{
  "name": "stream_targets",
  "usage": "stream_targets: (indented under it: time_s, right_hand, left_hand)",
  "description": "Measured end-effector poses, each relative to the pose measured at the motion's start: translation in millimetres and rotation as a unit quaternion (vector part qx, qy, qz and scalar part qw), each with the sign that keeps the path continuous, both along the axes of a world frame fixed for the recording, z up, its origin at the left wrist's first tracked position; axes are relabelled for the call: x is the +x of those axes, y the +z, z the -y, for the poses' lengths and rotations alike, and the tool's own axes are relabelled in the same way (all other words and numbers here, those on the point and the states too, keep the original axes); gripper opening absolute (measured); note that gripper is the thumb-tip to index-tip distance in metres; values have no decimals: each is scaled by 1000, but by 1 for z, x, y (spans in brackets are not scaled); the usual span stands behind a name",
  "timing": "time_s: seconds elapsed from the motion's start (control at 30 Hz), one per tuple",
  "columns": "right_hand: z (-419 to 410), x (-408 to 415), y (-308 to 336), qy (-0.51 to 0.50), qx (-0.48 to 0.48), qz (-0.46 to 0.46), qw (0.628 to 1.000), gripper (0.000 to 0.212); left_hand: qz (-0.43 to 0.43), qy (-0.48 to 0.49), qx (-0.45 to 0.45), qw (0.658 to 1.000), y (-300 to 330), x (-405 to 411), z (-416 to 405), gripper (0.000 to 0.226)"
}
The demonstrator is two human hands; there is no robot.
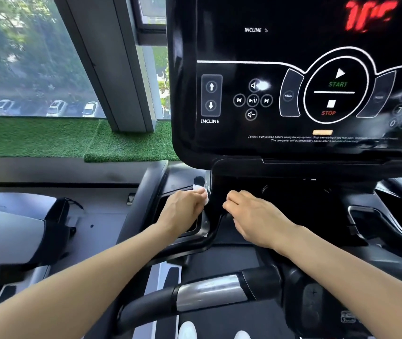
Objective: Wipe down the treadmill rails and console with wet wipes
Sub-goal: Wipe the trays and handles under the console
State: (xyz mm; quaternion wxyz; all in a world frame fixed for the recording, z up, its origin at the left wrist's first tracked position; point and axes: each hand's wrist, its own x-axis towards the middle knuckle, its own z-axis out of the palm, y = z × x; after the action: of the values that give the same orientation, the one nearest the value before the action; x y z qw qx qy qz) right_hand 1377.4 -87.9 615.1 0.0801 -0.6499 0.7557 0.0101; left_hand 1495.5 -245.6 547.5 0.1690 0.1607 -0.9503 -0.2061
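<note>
The black treadmill console [268,143] fills the upper right, with lit START and STOP buttons and wet smears at its right side. My left hand [182,206] grips a white wet wipe [201,193] and presses it against the black housing just under the console's left corner, beside a tray pocket. My right hand [253,216] lies to the right of it on the dark ledge below the console, fingers curled down over the edge and holding nothing visible. A handlebar with a silver sensor grip [209,293] crosses the foreground below my arms.
The left side rail [146,204] curves up toward the console. Another treadmill's grey hood [6,231] stands at the left. Green artificial turf [48,138] lines the window sill, with parked cars outside. White shoe tips [187,331] show on the belt at the bottom.
</note>
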Motion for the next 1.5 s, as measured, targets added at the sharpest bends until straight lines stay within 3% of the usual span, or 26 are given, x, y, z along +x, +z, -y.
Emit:
stream_targets:
  time_s: [0.13, 0.3, 0.43, 0.7, 0.87, 1.03, 1.17, 1.33, 1.5]
  right_hand:
    - [3, -1, -2, 1, -16, 4, 1000, 16]
    - [2, -1, -3, 4, -13, 1, 1000, 19]
    - [3, 0, -4, 7, -7, -6, 1000, 19]
    - [8, -1, 4, 30, 34, -9, 999, 24]
    - [23, 8, 3, 27, 24, -14, 999, 21]
    - [27, 15, -4, -1, 13, -26, 1000, 16]
    - [24, 13, -4, 5, 14, -25, 1000, 16]
    - [25, 14, -5, -2, 11, -17, 1000, 18]
    - [30, 16, -10, 5, -1, -30, 1000, 24]
  left_hand:
    - [-3, 24, 36, 999, 1, -16, 11, 33]
    - [19, 52, 9, 998, -1, -29, 20, 26]
    - [22, 10, -30, 999, -7, -9, 9, 30]
    - [40, 47, 10, 998, 4, -36, 31, 23]
    - [33, 2, 0, 999, -8, -4, 27, 25]
    - [60, 48, 38, 996, -1, -16, 47, 49]
    - [81, 72, 58, 992, -8, -10, 57, 30]
    - [78, 126, 36, 988, -10, 2, 52, 27]
    - [69, 42, 13, 997, -1, -16, 36, 25]
